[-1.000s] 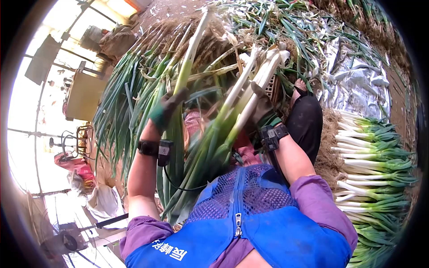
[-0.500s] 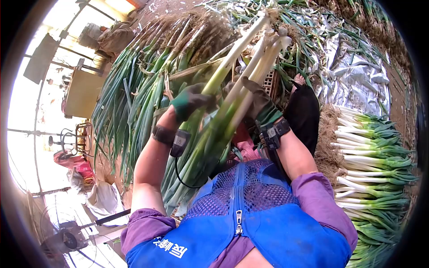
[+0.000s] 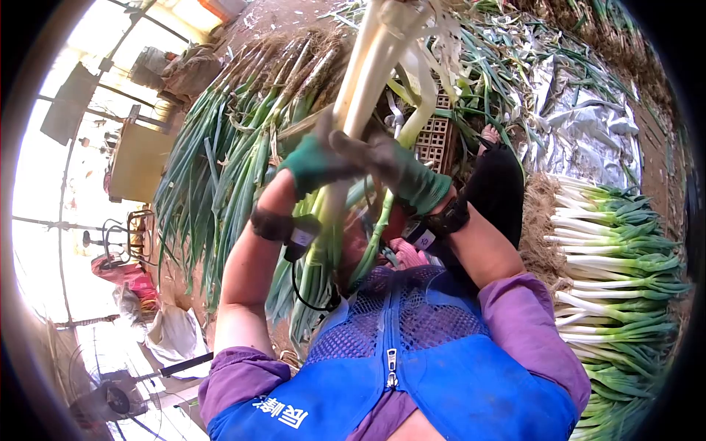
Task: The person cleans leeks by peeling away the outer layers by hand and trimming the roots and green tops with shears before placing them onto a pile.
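Both my hands wear green gloves with dark, dirty fingers and meet at the middle of the view. My left hand [image 3: 320,162] is closed round a few thick green onions [image 3: 371,62], white ends and roots pointing up and away, green leaves hanging toward my lap. Crossing close beside it, my right hand [image 3: 401,173] is closed at the same stalks, its fingertips blurred. A bent pale-green stalk or outer layer [image 3: 423,99] stands apart from the others and runs down to my right hand. What lies under the right palm is hidden.
Untrimmed green onions [image 3: 220,162] are heaped at the left. Cleaned ones [image 3: 603,257] lie in a row at the right, roots inward. A plastic crate [image 3: 436,140] stands behind my right hand. Silvery sheeting [image 3: 588,125] and loose leaves cover the ground; a fan [image 3: 114,397] is at lower left.
The green onions have come up and left, nearer the camera, and stand steeper. My hands have drawn together, and one pale stalk or layer now bends away at the right.
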Demonstrator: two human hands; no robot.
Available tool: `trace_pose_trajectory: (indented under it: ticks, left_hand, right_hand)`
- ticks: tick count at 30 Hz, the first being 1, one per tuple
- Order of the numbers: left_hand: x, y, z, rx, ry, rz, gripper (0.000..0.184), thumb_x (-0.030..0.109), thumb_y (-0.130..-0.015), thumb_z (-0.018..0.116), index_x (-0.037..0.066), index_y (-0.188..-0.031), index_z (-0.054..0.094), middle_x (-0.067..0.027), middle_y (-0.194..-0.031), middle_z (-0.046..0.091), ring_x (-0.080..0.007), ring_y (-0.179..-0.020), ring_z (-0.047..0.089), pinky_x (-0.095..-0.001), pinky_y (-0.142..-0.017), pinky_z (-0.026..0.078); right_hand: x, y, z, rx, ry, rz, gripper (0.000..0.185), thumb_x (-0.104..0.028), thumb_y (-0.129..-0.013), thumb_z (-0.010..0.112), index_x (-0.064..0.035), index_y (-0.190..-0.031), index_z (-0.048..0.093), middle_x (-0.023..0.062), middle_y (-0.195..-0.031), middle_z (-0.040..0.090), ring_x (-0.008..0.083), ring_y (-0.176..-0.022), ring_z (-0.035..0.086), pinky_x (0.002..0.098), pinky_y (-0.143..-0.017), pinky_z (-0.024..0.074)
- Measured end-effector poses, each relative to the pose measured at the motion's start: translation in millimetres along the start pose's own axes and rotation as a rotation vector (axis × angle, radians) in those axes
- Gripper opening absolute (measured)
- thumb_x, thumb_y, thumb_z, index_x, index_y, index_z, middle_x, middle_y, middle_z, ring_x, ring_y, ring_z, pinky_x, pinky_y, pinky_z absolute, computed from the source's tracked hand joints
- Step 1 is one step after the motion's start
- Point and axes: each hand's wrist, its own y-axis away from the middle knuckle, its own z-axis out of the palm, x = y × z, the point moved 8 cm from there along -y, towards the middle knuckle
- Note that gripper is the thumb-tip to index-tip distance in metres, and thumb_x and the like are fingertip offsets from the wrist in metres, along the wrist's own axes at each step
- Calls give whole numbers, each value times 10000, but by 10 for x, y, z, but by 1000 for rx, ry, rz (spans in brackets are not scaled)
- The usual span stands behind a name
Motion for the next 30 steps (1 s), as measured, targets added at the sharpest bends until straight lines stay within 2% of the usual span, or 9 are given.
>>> trace_pose_trajectory:
  ticks: [3,6,8,11,14,15,17,21,30]
  left_hand:
    - [598,286,-54,31,156,71,627,328,-897,733,-10,-1365,487,-133,-1170,661,-191,-1016,670,-318,-863,570]
    - [645,372,-137,29,98,-13,763,364,-734,839,-27,-1314,532,-119,-1106,676,-193,-981,667,-295,-859,554]
    - [679,510,-144,26,133,-45,531,312,-834,768,-12,-1216,594,-83,-1031,681,-141,-917,664,-275,-802,553]
    - [617,644,-149,47,298,-105,560,341,-746,785,-10,-1140,599,-36,-890,663,-107,-771,628,-250,-694,521]
    - [511,756,-183,28,285,-126,581,307,-676,784,-2,-1128,593,-20,-850,642,-100,-736,604,-251,-660,505]
    - [655,765,-143,18,331,-105,618,280,-654,783,-10,-1163,585,-33,-881,640,-117,-769,611,-261,-691,516]
    - [507,801,-177,36,345,-127,644,279,-651,779,-13,-1189,578,-38,-904,639,-126,-777,613,-265,-705,519]
    - [570,871,-91,-15,369,-188,704,240,-627,816,-15,-1231,561,-41,-936,636,-138,-792,614,-273,-716,523]
    - [347,950,-133,-93,377,-251,755,254,-610,872,-7,-1253,572,-33,-930,644,-138,-790,614,-274,-718,520]
  right_hand:
    - [177,-24,-26,-112,94,-119,544,-439,-977,610,32,-1243,553,111,-1049,639,163,-921,616,305,-824,509]
    - [190,-72,-15,-215,74,-55,544,-417,-989,593,42,-1276,535,179,-1167,632,199,-1018,634,288,-906,503]
    - [161,-91,-20,-230,64,-80,542,-391,-993,592,44,-1308,523,221,-1244,614,218,-1071,639,276,-948,498]
    - [-182,-244,-720,32,598,-211,371,-200,-988,628,-18,-1310,593,201,-1353,558,264,-1121,630,330,-943,554]
    - [-176,-262,-1438,7,250,-130,298,-195,-1009,586,-214,-1302,641,127,-1256,646,224,-1125,637,321,-936,558]
    - [-408,-163,-1475,-50,394,-363,301,-214,-1005,598,-240,-1302,639,105,-1241,659,207,-1138,635,329,-968,542]
    - [-883,3,-1492,124,638,-509,326,-268,-977,638,-85,-1246,629,92,-1153,673,167,-1048,658,294,-936,551]
    - [-823,-321,-1996,399,147,-342,396,-406,-1026,529,-72,-1233,580,99,-1104,640,173,-1045,616,351,-975,485]
    - [-702,-527,-267,-179,153,-224,399,-122,-798,774,-59,-1118,544,73,-932,635,154,-904,643,265,-799,593]
